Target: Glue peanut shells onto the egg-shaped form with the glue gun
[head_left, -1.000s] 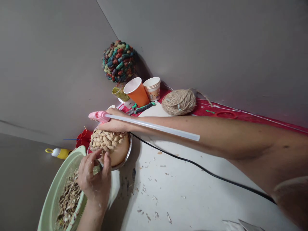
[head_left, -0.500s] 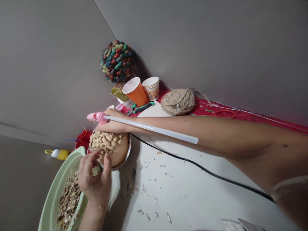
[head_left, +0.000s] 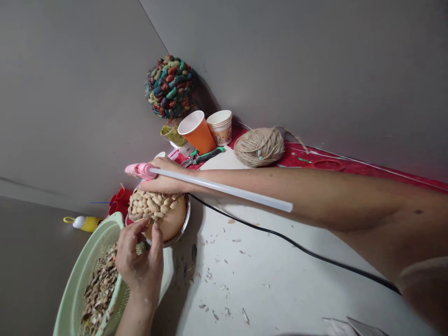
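Observation:
A round tan form point(head_left: 175, 220), partly covered with whole peanuts point(head_left: 151, 203), rests in a bowl with a shiny rim point(head_left: 189, 218). My right hand point(head_left: 167, 164) is wrapped round a pink glue gun point(head_left: 140, 170) just above the peanuts; a long translucent glue stick point(head_left: 224, 188) sticks out of its back over my forearm. The gun's nozzle is hard to make out. At the lower edge of the peanut cover, the thumb and forefinger of my left hand point(head_left: 140, 263) pinch a peanut against the form. Its other fingers are curled.
A green colander point(head_left: 75, 280) of shell pieces point(head_left: 100, 289) stands beside my left hand. Behind are a colourful peanut-covered ball point(head_left: 170, 87), an orange cup point(head_left: 201, 135), stacked paper cups point(head_left: 220, 128), pliers point(head_left: 206, 156) and twine point(head_left: 259, 147). A black cable point(head_left: 280, 238) crosses the crumb-strewn white table point(head_left: 297, 280).
My left thumb and forefinger have come closer together at the peanut edge, and that hand has shifted slightly right. The glue gun stays nearly in place.

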{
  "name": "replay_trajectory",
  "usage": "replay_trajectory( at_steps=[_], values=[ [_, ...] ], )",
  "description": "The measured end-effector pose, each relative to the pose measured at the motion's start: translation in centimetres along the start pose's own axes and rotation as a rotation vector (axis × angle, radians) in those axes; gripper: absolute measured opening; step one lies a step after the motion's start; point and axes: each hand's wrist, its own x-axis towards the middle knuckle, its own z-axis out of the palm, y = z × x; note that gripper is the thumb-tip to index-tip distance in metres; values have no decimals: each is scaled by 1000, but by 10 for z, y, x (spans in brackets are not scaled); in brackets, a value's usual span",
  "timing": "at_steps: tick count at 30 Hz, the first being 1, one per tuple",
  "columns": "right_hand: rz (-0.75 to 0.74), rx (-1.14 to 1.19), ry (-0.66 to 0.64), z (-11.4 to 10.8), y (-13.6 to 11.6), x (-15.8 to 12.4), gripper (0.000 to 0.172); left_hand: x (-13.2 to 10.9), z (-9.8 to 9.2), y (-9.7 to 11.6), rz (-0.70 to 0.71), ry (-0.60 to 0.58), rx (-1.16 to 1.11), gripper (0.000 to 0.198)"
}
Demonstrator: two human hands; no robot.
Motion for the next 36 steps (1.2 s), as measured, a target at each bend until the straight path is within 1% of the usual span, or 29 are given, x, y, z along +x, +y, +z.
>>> replay_trajectory(
  at_steps=[2,4,7,9,12,14,16,18,20,21,23,27,31,36],
  values=[
    [-71,-43,0,2,2,1,15,-1,2,0,-21,19,-13,18],
    [-112,-87,9,4,5,3,14,-2,4,-1,-48,44,-46,19],
    [-117,-113,19,5,6,4,20,-3,5,-3,-67,50,-108,18],
    [-118,-118,21,5,5,3,22,-3,5,-4,-44,44,-120,18],
    [-102,-126,12,4,1,1,21,-4,4,-6,-14,48,-123,20],
    [-89,-132,1,4,-1,0,18,-6,3,-7,-24,75,-151,18],
    [-83,-130,-8,3,-2,-1,14,-8,1,-8,-81,120,-214,17],
    [-80,-117,-12,3,-2,-1,14,-11,0,-7,-192,191,-306,20],
    [-78,-103,-13,4,-1,0,16,-12,-1,-4,-321,261,-406,28],
    [-78,-98,-13,4,-1,0,17,-12,-1,-2,-376,275,-453,35],
    [-81,-95,-15,5,-1,0,18,-11,0,2,-461,239,-528,47],
    [-91,-93,-20,6,-3,-1,19,-8,5,4,-565,97,-588,64],
    [-98,-98,-25,7,-3,0,18,-7,10,-3,-592,40,-594,69],
    [-101,-104,-21,8,-2,-1,17,-8,13,-13,-607,18,-565,69]
  ],
)
